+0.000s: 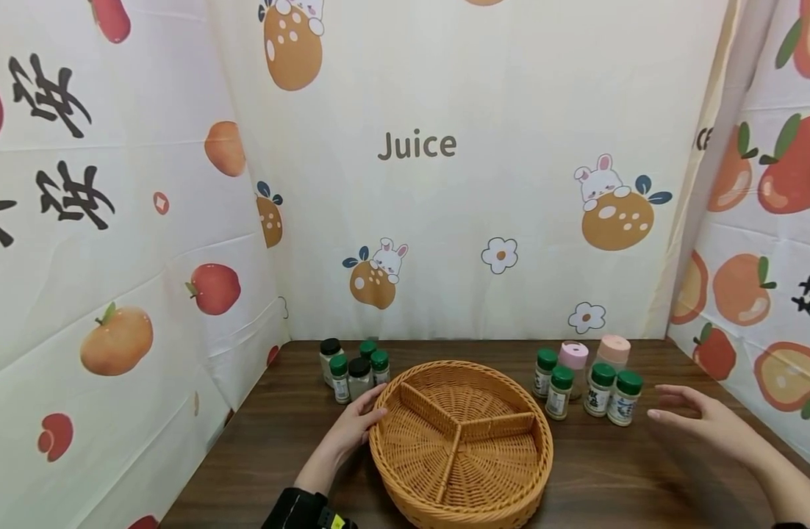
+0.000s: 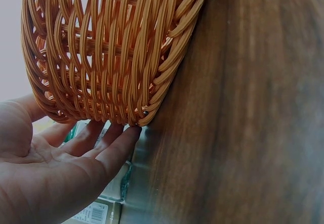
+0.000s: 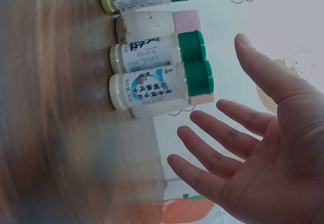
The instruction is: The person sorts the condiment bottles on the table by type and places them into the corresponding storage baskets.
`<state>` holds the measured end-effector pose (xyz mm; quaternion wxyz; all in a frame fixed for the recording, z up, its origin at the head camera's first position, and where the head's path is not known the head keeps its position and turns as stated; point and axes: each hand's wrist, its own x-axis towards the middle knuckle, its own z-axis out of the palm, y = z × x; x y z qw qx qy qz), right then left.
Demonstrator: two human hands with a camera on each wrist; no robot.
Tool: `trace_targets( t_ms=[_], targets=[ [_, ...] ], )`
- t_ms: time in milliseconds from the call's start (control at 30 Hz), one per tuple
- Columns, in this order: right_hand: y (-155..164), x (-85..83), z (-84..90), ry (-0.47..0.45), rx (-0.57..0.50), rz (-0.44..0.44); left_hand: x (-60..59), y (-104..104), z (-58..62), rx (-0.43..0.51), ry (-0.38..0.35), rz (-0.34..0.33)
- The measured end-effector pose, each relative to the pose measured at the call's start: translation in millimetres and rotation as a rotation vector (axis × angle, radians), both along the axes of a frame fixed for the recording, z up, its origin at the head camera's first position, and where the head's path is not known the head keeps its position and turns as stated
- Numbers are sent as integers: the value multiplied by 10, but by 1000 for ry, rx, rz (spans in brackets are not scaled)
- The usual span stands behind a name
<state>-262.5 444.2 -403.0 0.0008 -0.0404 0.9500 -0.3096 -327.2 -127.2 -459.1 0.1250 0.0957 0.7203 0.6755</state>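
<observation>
A round wicker basket (image 1: pixel 545 448) with three compartments sits on the table in the head view. My left hand (image 1: pixel 348 430) is at its left side; in the left wrist view the fingertips (image 2: pixel 129 135) touch the woven outer wall, with the fingers loosely extended. To the right, my right hand (image 1: pixel 709 426) hovers with its fingers spread and holds nothing. Nearest to it stands a green-capped seasoning bottle (image 1: pixel 623 402), whose label with a blue ring shows in the right wrist view. Beside that bottle is another green-capped bottle (image 1: pixel 598 397). A gap separates the hand from both.
Behind them stand a pink-capped jar (image 1: pixel 573 355), a peach-capped jar (image 1: pixel 613 349) and more green-capped bottles (image 1: pixel 559 400). Left of the basket is a cluster of small bottles (image 1: pixel 339 386) with green or black caps. Printed cloth (image 1: pixel 418 206) hangs around the dark wooden table (image 1: pixel 259 448).
</observation>
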Motion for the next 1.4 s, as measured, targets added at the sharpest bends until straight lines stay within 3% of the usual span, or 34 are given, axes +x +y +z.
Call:
trace_targets(
  t_ms=[467,1400],
  targets=[
    [-183,-211,155,34,13,-11,-6,34,1,7,6,-15],
    [-289,-454,-3,13,27,-20,31,7,27,8,22,-22]
  ],
)
